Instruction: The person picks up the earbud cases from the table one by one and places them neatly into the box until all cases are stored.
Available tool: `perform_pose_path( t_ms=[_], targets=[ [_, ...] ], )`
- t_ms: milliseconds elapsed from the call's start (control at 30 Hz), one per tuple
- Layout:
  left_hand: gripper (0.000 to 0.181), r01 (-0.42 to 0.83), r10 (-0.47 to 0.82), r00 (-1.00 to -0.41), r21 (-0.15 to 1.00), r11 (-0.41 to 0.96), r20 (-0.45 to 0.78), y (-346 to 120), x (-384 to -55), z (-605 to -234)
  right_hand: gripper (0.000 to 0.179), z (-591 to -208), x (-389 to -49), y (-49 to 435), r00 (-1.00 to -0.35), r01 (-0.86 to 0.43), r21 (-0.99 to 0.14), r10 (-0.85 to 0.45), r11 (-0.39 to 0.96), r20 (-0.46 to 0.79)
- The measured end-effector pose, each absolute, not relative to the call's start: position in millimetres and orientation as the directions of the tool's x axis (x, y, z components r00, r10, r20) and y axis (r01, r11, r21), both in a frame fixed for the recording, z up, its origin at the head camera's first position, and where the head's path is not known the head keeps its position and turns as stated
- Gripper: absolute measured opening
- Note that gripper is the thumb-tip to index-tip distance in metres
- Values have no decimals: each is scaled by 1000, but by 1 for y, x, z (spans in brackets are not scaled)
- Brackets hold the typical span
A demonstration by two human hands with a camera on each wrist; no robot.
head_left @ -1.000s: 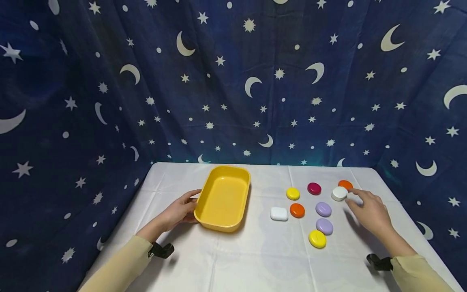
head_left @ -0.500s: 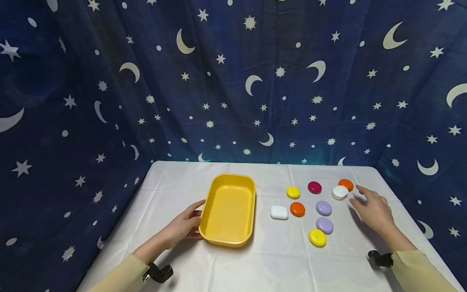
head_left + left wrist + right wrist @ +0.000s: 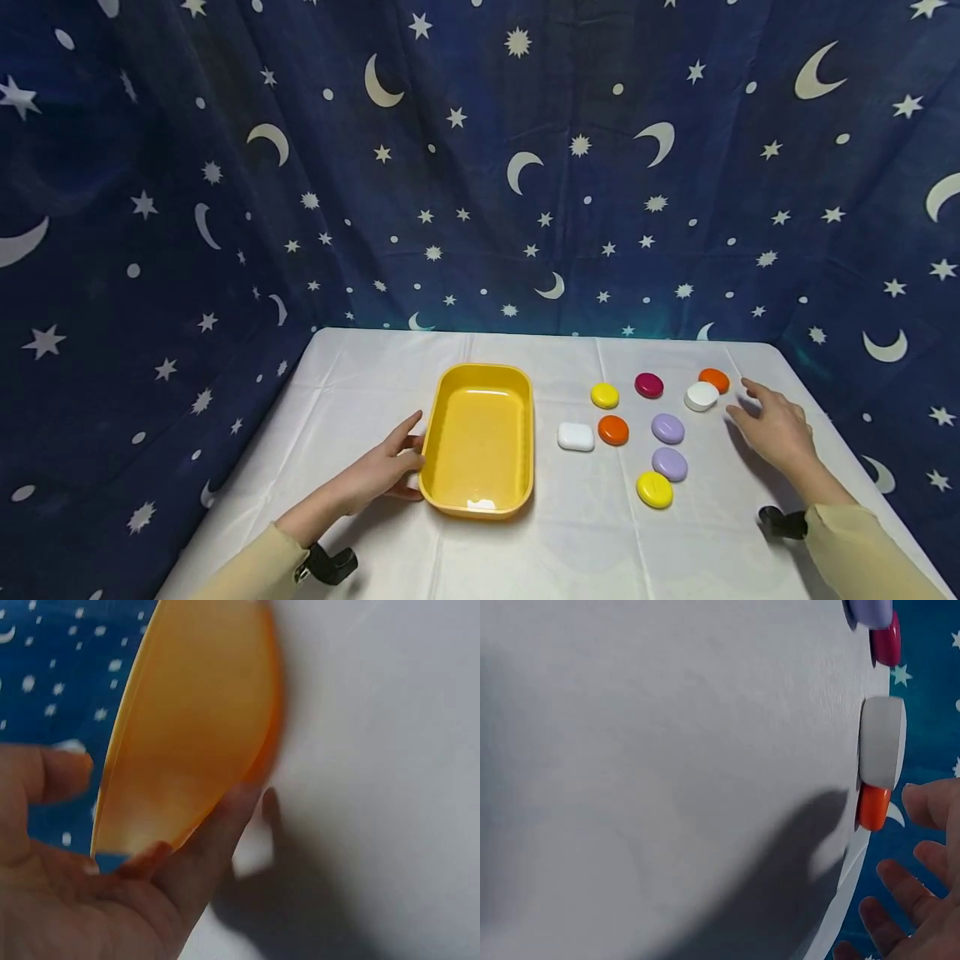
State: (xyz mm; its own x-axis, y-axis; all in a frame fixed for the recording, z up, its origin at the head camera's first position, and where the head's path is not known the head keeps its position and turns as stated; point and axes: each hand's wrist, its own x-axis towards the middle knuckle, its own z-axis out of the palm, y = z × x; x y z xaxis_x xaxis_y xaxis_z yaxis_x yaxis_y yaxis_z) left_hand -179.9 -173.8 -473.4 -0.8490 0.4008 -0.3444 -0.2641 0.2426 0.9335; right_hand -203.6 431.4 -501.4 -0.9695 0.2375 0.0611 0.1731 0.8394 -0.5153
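Observation:
A deep yellow tray [image 3: 480, 446] sits on the white-covered table, left of a group of small glossy pieces. My left hand [image 3: 378, 471] is at its left side, the fingers against the outer wall and the thumb apart from the rim in the left wrist view. My right hand [image 3: 776, 425] hovers at the right with its fingers loosely spread and nothing between them. Nearest to it are a white round piece [image 3: 701, 397] and an orange round piece [image 3: 714, 381], which the white one partly overlaps in the head view.
Between tray and right hand lie yellow pieces [image 3: 604, 396], a dark red piece [image 3: 648, 385], a second orange piece [image 3: 613, 430], lilac pieces [image 3: 667, 428] and a white rectangular piece [image 3: 576, 437]. A dark blue star-patterned cloth [image 3: 465, 167] hangs behind the table.
The tray has shifted right and toward me and turned straighter, with my left hand following along its side. My right hand has drawn slightly right, away from the white and orange pieces.

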Motion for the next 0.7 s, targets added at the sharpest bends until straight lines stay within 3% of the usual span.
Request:
perform_pose_path(
  t_ms=[333, 700],
  targets=[
    [77, -252, 497, -801, 941, 225, -333, -182, -217, -480, 69, -504, -226, 442, -984, 152, -535, 181, 831, 0],
    [73, -210, 550, -771, 943, 259, -322, -183, -215, -481, 68, -509, -241, 452, -987, 144, -513, 159, 846, -14]
  ],
)
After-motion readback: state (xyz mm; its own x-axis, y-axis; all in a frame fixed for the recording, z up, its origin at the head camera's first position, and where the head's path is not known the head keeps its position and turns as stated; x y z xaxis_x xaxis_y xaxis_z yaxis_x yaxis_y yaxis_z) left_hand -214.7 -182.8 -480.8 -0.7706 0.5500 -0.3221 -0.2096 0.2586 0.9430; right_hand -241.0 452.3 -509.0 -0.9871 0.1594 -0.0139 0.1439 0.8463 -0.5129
